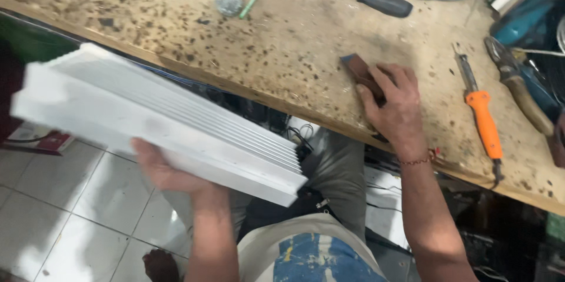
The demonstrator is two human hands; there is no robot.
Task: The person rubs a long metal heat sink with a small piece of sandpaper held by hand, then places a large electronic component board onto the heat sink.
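Held off the near edge of the desk [282, 46], the big white finned panel [159, 123] rests on the left hand [168, 170], whose grip is closed under its lower edge, while beyond that edge the right hand [394, 105] presses a small dark block [360, 73] flat to the desk, fingers curled over it. Judging from this, a steadier hold would sit nearer the panel's middle and keep it level — it juts far to one side. Motion blur smears the panel's far end, the block is mostly covered by fingers — its kind unclear — and tools along the desk's far edge are cut off.
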